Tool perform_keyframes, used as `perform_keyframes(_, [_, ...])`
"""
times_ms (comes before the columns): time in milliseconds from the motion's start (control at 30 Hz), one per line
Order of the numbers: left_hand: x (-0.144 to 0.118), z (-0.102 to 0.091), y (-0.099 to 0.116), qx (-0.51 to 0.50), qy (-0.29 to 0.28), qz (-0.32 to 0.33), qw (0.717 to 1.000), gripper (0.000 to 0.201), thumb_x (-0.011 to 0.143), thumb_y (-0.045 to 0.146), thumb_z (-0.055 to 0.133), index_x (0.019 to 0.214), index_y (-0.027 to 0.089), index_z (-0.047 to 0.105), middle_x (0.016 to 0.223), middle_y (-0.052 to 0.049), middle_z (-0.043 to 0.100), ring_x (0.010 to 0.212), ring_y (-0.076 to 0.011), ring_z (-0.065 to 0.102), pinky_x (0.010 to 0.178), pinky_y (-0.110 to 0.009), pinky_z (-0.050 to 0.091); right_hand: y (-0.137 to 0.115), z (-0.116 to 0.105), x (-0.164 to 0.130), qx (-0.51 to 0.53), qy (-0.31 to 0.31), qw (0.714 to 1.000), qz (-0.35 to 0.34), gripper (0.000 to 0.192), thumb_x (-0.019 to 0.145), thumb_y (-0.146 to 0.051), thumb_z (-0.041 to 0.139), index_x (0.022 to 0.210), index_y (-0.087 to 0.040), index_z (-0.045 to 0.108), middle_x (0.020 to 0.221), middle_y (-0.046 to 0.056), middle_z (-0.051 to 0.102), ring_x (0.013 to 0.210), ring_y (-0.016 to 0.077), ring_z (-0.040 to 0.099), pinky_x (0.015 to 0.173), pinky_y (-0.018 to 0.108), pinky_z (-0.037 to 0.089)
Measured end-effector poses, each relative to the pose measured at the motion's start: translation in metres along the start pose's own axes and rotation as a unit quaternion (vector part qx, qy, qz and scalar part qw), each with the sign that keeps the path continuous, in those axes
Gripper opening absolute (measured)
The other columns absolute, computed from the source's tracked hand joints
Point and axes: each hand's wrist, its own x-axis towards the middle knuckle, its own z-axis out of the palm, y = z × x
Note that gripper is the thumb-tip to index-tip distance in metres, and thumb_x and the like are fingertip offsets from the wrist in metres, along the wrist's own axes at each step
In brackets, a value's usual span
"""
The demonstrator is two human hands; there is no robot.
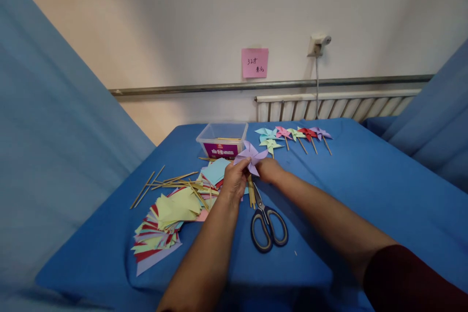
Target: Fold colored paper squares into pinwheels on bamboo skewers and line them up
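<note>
A light purple paper pinwheel [249, 155] is held up at the middle of the table, its blades spread. My left hand [236, 179] grips it, with the thumb on the front of the paper. Just behind its right side, my right hand [270, 170] is curled, its fingertips hidden; I cannot make out what is in them. Below the hands lie several thin wooden sticks [252, 194]. A pair of scissors [263, 212] with dark handles rests beside them, blades pointing away from me.
Coloured paper squares [177, 207] are fanned across the left, with loose wooden sticks [146, 190] beyond. A clear plastic box [222, 131] stands behind the hands. Finished pinwheels, including a red one [308, 133], lie at the back right on the blue tablecloth [365, 204].
</note>
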Motion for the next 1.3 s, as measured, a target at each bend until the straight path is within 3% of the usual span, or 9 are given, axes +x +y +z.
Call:
perform_keyframes(367, [-0.001, 0.001, 0.003, 0.004, -0.011, 0.008, 1.000, 0.030, 0.053, 0.019, 0.083, 0.079, 0.011, 0.070, 0.072, -0.004, 0.071, 0.061, -0.0147, 0.064, 0.062, -0.026, 0.050, 0.008, -0.002, -0.010, 0.009, 0.069, 0.997, 0.027, 0.033, 0.091, -0.028, 0.042, 0.101, -0.016, 0.071, 0.106, 0.012, 0.071, 0.093, 0.0225, 0.064, 0.075, 0.027, 0.043])
perform_keyframes(567, [-0.006, 0.005, 0.004, 0.008, -0.010, 0.006, 1.000, 0.029, 0.053, 0.020, 0.083, 0.078, 0.011, 0.070, 0.072, -0.004, 0.071, 0.060, -0.0136, 0.063, 0.062, -0.026, 0.049, 0.026, 0.005, -0.050, 0.020, 0.079, 0.996, 0.037, 0.027, 0.093, -0.029, 0.043, 0.097, -0.019, 0.068, 0.098, 0.007, 0.068, 0.085, 0.0175, 0.061, 0.070, 0.024, 0.039])
perform_keyframes(767, [-0.013, 0.010, 0.001, 0.029, -0.037, 0.002, 0.999, 0.033, 0.054, 0.021, 0.085, 0.082, 0.012, 0.072, 0.077, -0.004, 0.072, 0.066, -0.0137, 0.064, 0.066, -0.026, 0.050, 0.044, 0.015, -0.079, -0.006, 0.047, 0.999, -0.020, 0.029, 0.096, -0.030, 0.041, 0.098, -0.019, 0.067, 0.101, 0.008, 0.066, 0.084, 0.0172, 0.060, 0.075, 0.026, 0.039])
perform_keyframes(967, [-0.013, 0.007, -0.002, 0.046, -0.044, 0.000, 0.998, 0.035, 0.055, 0.023, 0.085, 0.086, 0.012, 0.072, 0.080, -0.005, 0.072, 0.068, -0.0143, 0.064, 0.064, -0.025, 0.050, 0.051, 0.017, -0.080, 0.052, 0.072, 0.996, 0.025, 0.026, 0.096, -0.027, 0.043, 0.105, -0.018, 0.066, 0.105, 0.007, 0.067, 0.093, 0.0174, 0.061, 0.081, 0.025, 0.039])
perform_keyframes(1100, [-0.012, 0.009, -0.004, 0.050, -0.037, -0.006, 0.998, 0.033, 0.055, 0.022, 0.085, 0.083, 0.012, 0.072, 0.078, -0.005, 0.071, 0.066, -0.0139, 0.063, 0.065, -0.025, 0.050, 0.040, 0.021, -0.073, 0.080, 0.086, 0.990, 0.077, 0.025, 0.094, -0.033, 0.047, 0.101, -0.018, 0.066, 0.103, 0.007, 0.069, 0.094, 0.0183, 0.062, 0.080, 0.026, 0.040])
perform_keyframes(1300, [-0.012, 0.010, -0.004, 0.055, -0.030, -0.004, 0.998, 0.033, 0.054, 0.022, 0.085, 0.082, 0.012, 0.071, 0.076, -0.004, 0.071, 0.065, -0.0135, 0.063, 0.065, -0.025, 0.049, 0.021, 0.026, -0.059, 0.040, 0.073, 0.992, 0.098, 0.025, 0.092, -0.035, 0.047, 0.102, -0.021, 0.066, 0.103, 0.007, 0.069, 0.093, 0.0208, 0.063, 0.076, 0.028, 0.042])
